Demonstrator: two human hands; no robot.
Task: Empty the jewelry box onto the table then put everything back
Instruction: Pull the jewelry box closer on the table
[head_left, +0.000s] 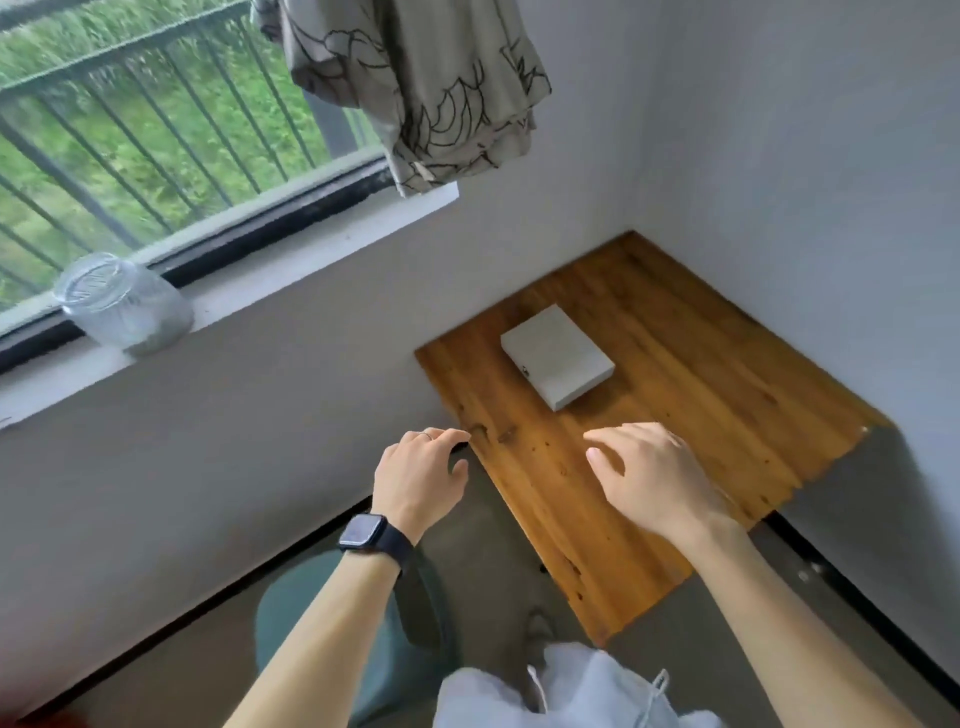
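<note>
The jewelry box (558, 356), a flat white case with its lid down, is lying on the wooden table (701, 405), toward the far side of the top and turned at an angle to the table's edges. A small clasp is showing on its left-facing side. Nothing else is lying on the wood around it.

The right hand (654, 478) is hovering over the near part of the table, just short of the box and apart from it. Its fingers are spread and relaxed, pointing toward the left, and it is holding nothing. The left hand (421, 473) is hanging at the table's left edge with its fingers loosely curled and nothing in them; whether the fingertips are touching the edge cannot be told. It is wearing a thin ring (425, 435), and a dark watch (363, 532) is sitting on the wrist.

The table is standing in a corner between two pale walls. To the left, a clear glass jar (122, 306) is standing on the white windowsill (311, 244). A patterned curtain (431, 88) is hanging bunched above the sill's right end, and a dark railing (156, 119) is running across greenery beyond the glass. A pale grey garment (571, 691) is showing at the bottom edge.
</note>
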